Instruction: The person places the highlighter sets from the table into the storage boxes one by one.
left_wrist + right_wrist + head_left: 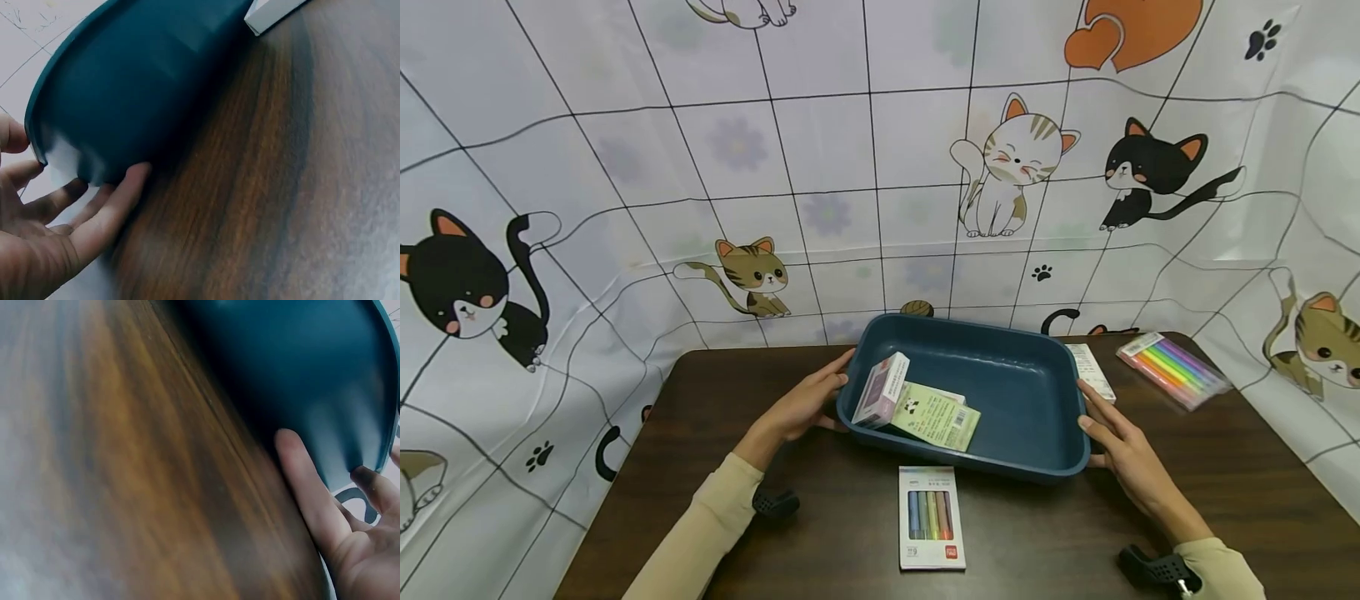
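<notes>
A dark blue plastic bin [1000,375] is held between both hands at its two short ends. My left hand [801,404] grips the left end, with fingers at the rim and the thumb against the lower side in the left wrist view. At the opposite end, my right hand [1120,450] holds the bin in the same manner. Inside, toward the left, a purple-and-white box [882,390] leans beside a light green box [936,415] with printed text. Just in front of the bin, a white box of coloured pens [932,517] lies on the table.
The dark wooden table [700,450] carries everything. Behind the bin's right end, a white printed packet [1092,373] is partly hidden. A clear pack of rainbow-coloured pens [1176,369] lies at the back right. A cat-patterned curtain [850,167] hangs along the table's back edge.
</notes>
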Action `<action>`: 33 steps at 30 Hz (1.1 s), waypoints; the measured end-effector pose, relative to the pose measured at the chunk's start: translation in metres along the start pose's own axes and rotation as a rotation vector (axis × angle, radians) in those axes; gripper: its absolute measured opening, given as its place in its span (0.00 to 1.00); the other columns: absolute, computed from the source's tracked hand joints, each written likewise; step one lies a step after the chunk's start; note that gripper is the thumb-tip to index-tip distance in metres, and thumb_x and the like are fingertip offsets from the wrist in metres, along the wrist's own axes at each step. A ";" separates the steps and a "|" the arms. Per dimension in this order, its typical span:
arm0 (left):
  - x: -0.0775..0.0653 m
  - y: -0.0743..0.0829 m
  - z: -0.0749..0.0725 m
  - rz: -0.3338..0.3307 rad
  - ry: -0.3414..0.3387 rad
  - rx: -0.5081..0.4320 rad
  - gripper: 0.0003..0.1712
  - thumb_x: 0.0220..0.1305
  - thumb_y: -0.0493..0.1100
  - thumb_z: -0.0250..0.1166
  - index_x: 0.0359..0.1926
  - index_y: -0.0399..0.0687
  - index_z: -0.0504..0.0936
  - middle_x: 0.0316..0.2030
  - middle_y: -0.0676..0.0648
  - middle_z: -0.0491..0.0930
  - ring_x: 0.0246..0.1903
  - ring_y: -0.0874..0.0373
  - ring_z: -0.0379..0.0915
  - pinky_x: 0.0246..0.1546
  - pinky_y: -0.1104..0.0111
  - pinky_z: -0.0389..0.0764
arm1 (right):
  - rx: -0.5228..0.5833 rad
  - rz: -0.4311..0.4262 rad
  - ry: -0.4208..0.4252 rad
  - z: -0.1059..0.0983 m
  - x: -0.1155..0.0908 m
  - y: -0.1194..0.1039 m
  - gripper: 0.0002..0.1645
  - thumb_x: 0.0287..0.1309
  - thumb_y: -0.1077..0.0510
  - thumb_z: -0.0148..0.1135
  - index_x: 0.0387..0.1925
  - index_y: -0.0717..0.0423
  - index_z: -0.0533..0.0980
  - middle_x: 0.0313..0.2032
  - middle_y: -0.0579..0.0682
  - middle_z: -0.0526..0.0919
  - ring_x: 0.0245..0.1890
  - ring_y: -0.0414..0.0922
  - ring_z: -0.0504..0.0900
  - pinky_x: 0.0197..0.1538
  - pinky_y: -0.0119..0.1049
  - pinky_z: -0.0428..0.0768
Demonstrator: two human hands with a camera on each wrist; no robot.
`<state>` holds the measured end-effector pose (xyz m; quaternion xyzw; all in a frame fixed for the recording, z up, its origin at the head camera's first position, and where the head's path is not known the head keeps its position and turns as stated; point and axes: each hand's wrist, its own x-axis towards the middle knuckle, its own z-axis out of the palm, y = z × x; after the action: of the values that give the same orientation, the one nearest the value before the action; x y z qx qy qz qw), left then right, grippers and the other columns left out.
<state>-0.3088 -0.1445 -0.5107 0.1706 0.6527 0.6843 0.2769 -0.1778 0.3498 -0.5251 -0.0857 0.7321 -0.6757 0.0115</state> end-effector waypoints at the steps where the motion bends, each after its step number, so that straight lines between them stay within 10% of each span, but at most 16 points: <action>1: 0.001 0.000 0.000 0.003 0.001 0.002 0.31 0.83 0.49 0.46 0.81 0.73 0.51 0.74 0.40 0.57 0.65 0.38 0.66 0.44 0.41 0.82 | -0.007 -0.001 0.006 0.000 0.000 0.000 0.36 0.80 0.56 0.47 0.82 0.48 0.49 0.78 0.67 0.41 0.61 0.40 0.76 0.44 0.51 0.85; 26: 0.003 -0.012 -0.004 0.007 0.061 -0.003 0.32 0.81 0.53 0.50 0.80 0.63 0.57 0.74 0.42 0.60 0.68 0.41 0.63 0.43 0.43 0.83 | -0.056 -0.207 0.079 -0.033 0.004 -0.028 0.30 0.77 0.66 0.50 0.76 0.65 0.61 0.70 0.51 0.71 0.60 0.42 0.79 0.55 0.38 0.79; 33: 0.004 -0.013 -0.003 0.034 0.030 0.014 0.33 0.82 0.53 0.49 0.82 0.58 0.53 0.75 0.38 0.57 0.68 0.39 0.63 0.42 0.43 0.83 | -0.311 -0.122 0.238 -0.059 0.000 -0.034 0.31 0.77 0.56 0.55 0.76 0.55 0.64 0.67 0.35 0.73 0.60 0.27 0.71 0.55 0.18 0.68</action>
<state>-0.3118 -0.1444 -0.5244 0.1736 0.6584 0.6868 0.2542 -0.1820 0.4060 -0.4865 -0.0503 0.8174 -0.5591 -0.1292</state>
